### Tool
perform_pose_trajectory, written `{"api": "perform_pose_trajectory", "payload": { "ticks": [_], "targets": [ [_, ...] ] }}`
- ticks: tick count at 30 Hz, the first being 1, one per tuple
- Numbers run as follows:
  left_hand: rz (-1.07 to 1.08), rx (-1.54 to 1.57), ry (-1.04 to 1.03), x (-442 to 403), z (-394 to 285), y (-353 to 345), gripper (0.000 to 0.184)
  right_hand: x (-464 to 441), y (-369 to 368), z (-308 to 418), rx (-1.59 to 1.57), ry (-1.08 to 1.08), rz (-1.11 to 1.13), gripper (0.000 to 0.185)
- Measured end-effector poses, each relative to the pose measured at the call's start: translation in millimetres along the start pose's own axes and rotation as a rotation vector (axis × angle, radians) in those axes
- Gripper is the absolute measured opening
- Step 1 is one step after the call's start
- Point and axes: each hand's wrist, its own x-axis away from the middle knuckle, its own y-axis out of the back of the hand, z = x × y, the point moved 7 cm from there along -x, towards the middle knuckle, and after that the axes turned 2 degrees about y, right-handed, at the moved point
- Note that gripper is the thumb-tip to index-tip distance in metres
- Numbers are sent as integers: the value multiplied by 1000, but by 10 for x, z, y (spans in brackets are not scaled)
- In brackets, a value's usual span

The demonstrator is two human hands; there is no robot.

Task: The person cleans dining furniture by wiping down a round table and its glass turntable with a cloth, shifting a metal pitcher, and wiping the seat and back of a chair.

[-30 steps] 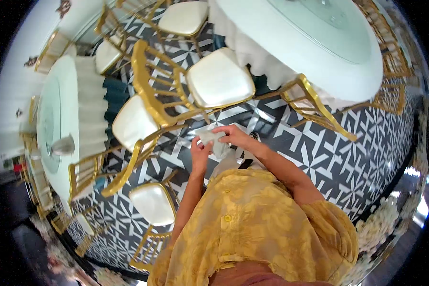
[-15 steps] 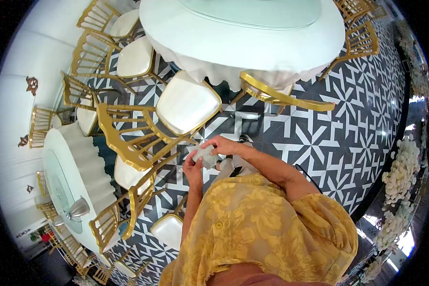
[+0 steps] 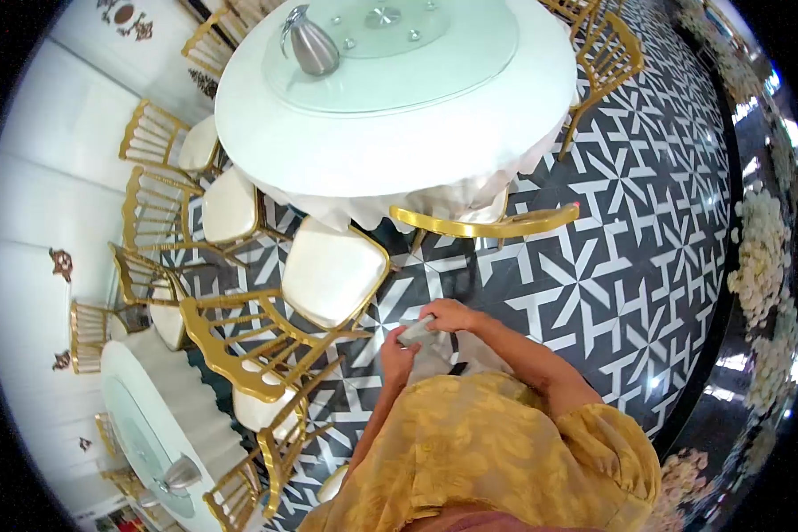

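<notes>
A small folded greyish-white cloth (image 3: 416, 332) is held between my two hands, in front of my yellow patterned shirt. My left hand (image 3: 398, 352) is closed on its near left end. At the far right end, the fingers of my right hand (image 3: 449, 315) are wrapped over the cloth. Beyond my hands stands a gold chair with a white seat (image 3: 335, 273), which neither hand touches. Much of the cloth is covered by fingers.
Ahead is a round white-covered table (image 3: 372, 164) with a glass turntable (image 3: 470, 71) and a metal pitcher (image 3: 315, 46). A gold chair back (image 3: 483, 223) stands at its near side. A second table (image 3: 191, 417) is at left, white flowers (image 3: 758, 257) at right.
My view has tilted up, bringing the pitcher on the table into sight. Both hands still hold the cloth and appear lower and further right in view.
</notes>
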Motion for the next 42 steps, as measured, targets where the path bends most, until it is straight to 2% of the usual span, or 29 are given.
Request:
{"api": "perform_pose_trajectory", "payload": {
  "ticks": [2,4,6,7,9,12,14,16,17,18,20,21,22,23,25,26,27,28,30,32,34,36,38,39,42],
  "targets": [
    [74,-128,-138,-83,-49,-109,52,215,29,-80,-28,-25,-119,36],
    [133,-265,-232,-122,-98,-243,43,475,25,-98,-47,-50,-213,35],
    [292,-304,-227,-93,-274,-366,36,770,-61,-235,-70,-249,-236,34],
    [314,-308,-235,-111,-325,-421,36,912,-127,-312,-76,-264,-253,34],
    [411,-422,-427,-57,-469,-546,30,1167,-222,-344,-110,-267,-430,28],
    [504,-503,-556,-25,-460,-761,33,1369,-318,-462,-195,-338,-448,25],
    [523,-520,-517,0,-446,-868,33,1438,-323,-561,-171,-321,-518,23],
    [568,-572,-379,34,-484,-967,32,1477,-252,-640,-262,-345,-530,25],
    [575,-583,-380,48,-514,-1028,32,1472,-236,-719,-312,-392,-445,25],
    [558,-573,-362,33,-497,-1083,32,1508,-191,-773,-322,-390,-450,25],
    [538,-573,-344,-37,-449,-1214,31,1579,1,-771,-169,-256,-531,28],
    [532,-552,-452,-116,-394,-1348,32,1627,59,-884,-175,-251,-534,28],
    [524,-531,-558,-131,-425,-1464,33,1681,153,-946,-187,-137,-605,28],
    [519,-543,-559,-162,-401,-1598,33,1751,250,-1006,-200,-18,-678,29],
    [466,-319,-654,-152,-743,-1872,32,1981,508,-1118,-290,-24,-743,28],
    [466,-334,-662,-160,-871,-2034,32,2099,665,-1198,-373,-40,-797,28],
    [592,-253,-322,-127,-988,-2238,29,2134,714,-1452,-438,-140,-724,26],
    [700,-166,29,-71,-981,-2466,27,2289,883,-1483,-454,-136,-727,26],
    [753,-259,35,-60,-1165,-2908,26,2690,1254,-1588,-573,-127,-814,24],
    [737,85,104,116,-1450,-3358,30,2992,1489,-1832,-600,-122,-869,20],
    [721,123,78,221,-1648,-3801,32,3345,1680,-2016,-859,-212,-960,17],
    [708,158,59,386,-1856,-4137,34,3623,1915,-2018,-893,-159,-1006,17],
    [703,347,134,615,-2187,-4451,35,3845,2066,-2104,-909,-108,-1059,17],
    [679,235,109,644,-2259,-4541,37,3924,2127,-2164,-928,-126,-1057,17],
    [744,188,153,702,-2394,-4793,36,4028,2217,-2329,-1046,-95,-1097,19]
  ]
}}
